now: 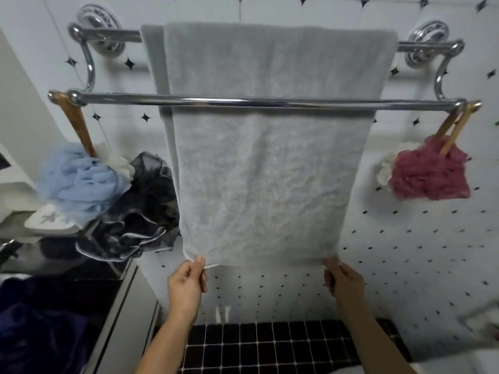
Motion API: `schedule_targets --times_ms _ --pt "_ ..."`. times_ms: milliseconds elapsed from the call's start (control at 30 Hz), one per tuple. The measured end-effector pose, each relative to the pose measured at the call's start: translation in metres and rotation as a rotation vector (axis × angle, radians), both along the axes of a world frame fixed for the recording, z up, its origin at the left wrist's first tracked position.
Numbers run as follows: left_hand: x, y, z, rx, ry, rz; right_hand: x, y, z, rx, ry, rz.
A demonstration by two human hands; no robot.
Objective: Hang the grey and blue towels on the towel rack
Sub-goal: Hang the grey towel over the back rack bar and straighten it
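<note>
A grey towel point(267, 163) hangs over the upper back bar of the chrome towel rack point(405, 104) and drops behind the lower front bar. My left hand point(187, 284) pinches the towel's bottom left corner. My right hand point(341, 282) grips the bottom right corner. The towel is stretched flat between both hands. A dark blue cloth, probably the blue towel point(40, 325), lies in a heap at the lower left.
A light blue and white bath sponge point(78, 179) and a black one point(140, 209) hang on a wooden handle at the rack's left end. A pink sponge point(429, 174) hangs at the right end. A white soap dish point(51, 220) sits left. Black floor tiles point(270, 346) lie below.
</note>
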State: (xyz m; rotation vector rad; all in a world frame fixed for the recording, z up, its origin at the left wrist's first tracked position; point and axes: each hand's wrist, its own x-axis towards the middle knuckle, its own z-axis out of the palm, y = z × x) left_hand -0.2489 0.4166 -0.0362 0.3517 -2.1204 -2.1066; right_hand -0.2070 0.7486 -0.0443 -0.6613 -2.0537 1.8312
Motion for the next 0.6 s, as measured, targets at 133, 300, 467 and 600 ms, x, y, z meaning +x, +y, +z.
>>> schedule_targets --times_ms 133,300,467,600 --pt "0.024 -0.004 -0.021 -0.06 -0.121 -0.044 0.027 -0.003 -0.022 0.002 -0.11 -0.043" --pt "0.03 0.002 -0.011 -0.181 -0.307 -0.169 0.034 0.001 -0.017 -0.08 -0.233 -0.108" --pt "0.008 -0.004 0.103 -0.421 -0.414 -0.534 0.011 0.013 0.074 0.127 -0.562 -0.02" --pt "-0.005 -0.016 0.259 -0.286 0.175 -0.359 -0.002 0.02 0.19 0.551 -0.017 0.004"
